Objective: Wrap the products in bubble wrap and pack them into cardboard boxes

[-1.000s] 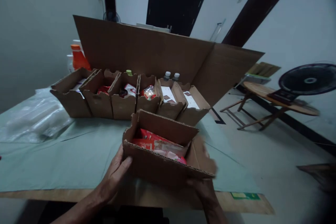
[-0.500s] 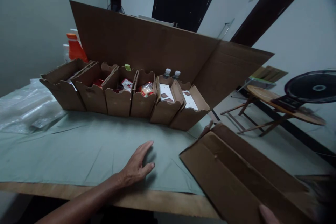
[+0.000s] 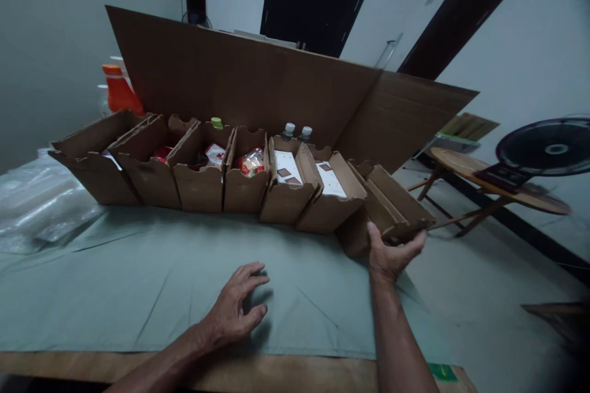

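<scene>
Seen from the head camera, a row of six cardboard bins (image 3: 246, 191) crosses a table spread with green cloth (image 3: 193, 245). At the row's right end, the right hand (image 3: 391, 255) grips the near end of a seventh bin (image 3: 385, 196), thumb on one side and fingers on the other. That bin leans, its left wall close against the row; whether the two touch is hard to tell. Its right side reaches the cloth's right border, with pale floor (image 3: 470, 282) beyond.

In front of the row, the left hand (image 3: 237, 310) is wide, fingers spread and holding nothing, above the cloth or resting on it; the view does not settle which. A broad stretch of cloth gives both forearms working room between the row and the table's wooden near edge (image 3: 258, 371).

Directly behind the row, a tall cardboard screen (image 3: 239, 80) limits space at the back. Clear plastic wrap (image 3: 50, 209) lies just beside the row's left end, and an orange bottle (image 3: 120, 91) stands behind that end. Well apart to the row's right, a black fan (image 3: 548, 147) sits on a wooden stand (image 3: 461, 166).
</scene>
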Action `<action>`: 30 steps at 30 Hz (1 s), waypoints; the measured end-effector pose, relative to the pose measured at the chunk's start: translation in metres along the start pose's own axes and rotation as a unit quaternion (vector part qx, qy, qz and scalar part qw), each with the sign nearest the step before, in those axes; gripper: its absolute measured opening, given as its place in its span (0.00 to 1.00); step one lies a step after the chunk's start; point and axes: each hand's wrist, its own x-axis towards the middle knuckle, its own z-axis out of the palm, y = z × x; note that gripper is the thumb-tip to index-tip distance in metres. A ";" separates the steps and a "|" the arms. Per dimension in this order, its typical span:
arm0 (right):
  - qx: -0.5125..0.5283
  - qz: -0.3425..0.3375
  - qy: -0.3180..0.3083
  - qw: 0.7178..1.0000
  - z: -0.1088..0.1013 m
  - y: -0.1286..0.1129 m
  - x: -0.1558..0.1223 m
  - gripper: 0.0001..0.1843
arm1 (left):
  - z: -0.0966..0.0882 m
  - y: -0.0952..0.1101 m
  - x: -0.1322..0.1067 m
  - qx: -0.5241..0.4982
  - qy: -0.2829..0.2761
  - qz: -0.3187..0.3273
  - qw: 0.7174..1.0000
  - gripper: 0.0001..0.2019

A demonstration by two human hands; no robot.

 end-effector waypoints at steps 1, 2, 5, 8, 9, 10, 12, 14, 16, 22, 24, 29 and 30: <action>-0.004 0.007 -0.004 1.000 0.006 -0.004 -0.002 0.67 | 0.000 0.000 0.000 0.000 -0.002 -0.001 1.000 0.24; -0.007 0.012 -0.011 1.000 0.009 -0.006 -0.004 0.65 | 0.000 0.000 0.000 0.000 -0.004 0.000 1.000 0.24; -0.016 0.014 -0.041 0.999 0.008 -0.008 -0.015 0.60 | 0.001 0.000 0.000 0.003 -0.004 0.009 1.000 0.23; -0.039 0.005 -0.033 0.999 -0.009 -0.016 -0.026 0.53 | 0.002 0.001 0.001 0.010 -0.008 0.006 1.000 0.23; -0.049 -0.013 -0.016 0.999 -0.016 -0.022 -0.029 0.48 | 0.002 0.002 0.001 0.012 -0.011 0.005 1.000 0.23; -0.051 -0.039 -0.002 0.998 -0.022 -0.032 -0.031 0.43 | 0.001 0.004 0.001 0.015 -0.015 0.004 1.000 0.23; -0.030 -0.094 -0.017 0.995 -0.027 -0.058 -0.032 0.37 | 0.000 0.006 0.002 0.020 -0.023 0.006 1.000 0.23; -0.019 -0.128 -0.116 0.985 -0.021 -0.088 -0.026 0.34 | -0.001 0.007 0.003 0.022 -0.022 0.006 0.999 0.23; -0.076 -0.142 -0.228 0.960 -0.007 -0.112 -0.016 0.30 | -0.001 0.006 0.003 0.019 -0.017 0.002 1.000 0.23; -0.165 -0.147 -0.254 0.941 -0.002 -0.132 -0.006 0.12 | -0.001 0.005 0.005 -0.006 -0.012 -0.014 1.000 0.24; -0.141 -0.143 -0.244 0.949 -0.028 -0.124 -0.022 0.12 | -0.001 0.006 0.005 -0.013 -0.002 -0.011 1.000 0.24; -0.106 -0.132 -0.221 0.960 -0.131 -0.077 -0.076 0.13 | 0.000 0.005 0.004 -0.022 0.044 0.001 0.999 0.26; -0.093 -0.115 -0.214 0.966 -0.152 -0.065 -0.086 0.13 | 0.001 0.005 0.003 -0.026 0.056 -0.003 0.998 0.27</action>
